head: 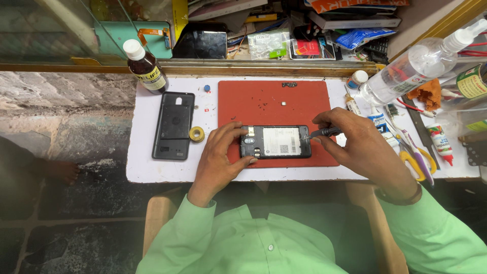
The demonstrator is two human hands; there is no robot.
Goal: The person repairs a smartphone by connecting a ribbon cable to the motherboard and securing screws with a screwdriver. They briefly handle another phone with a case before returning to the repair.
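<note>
An opened black phone (276, 141) lies back-up on a red mat (264, 104), showing its battery with a white label. My left hand (220, 157) grips the phone's left end, thumb and fingers around it. My right hand (355, 142) holds a black screwdriver (324, 132) whose tip touches the phone's right end. The phone's black back cover (174, 125) lies to the left on the white board (147, 167), with a small yellow tape roll (197, 134) beside it.
A brown bottle with a white cap (144, 66) stands at the board's back left. A clear spray bottle (416, 63), glue tubes (440, 143), a toothbrush and yellow-handled scissors (418, 162) crowd the right side. Tiny screws (289, 84) lie on the mat. Cluttered shelf behind.
</note>
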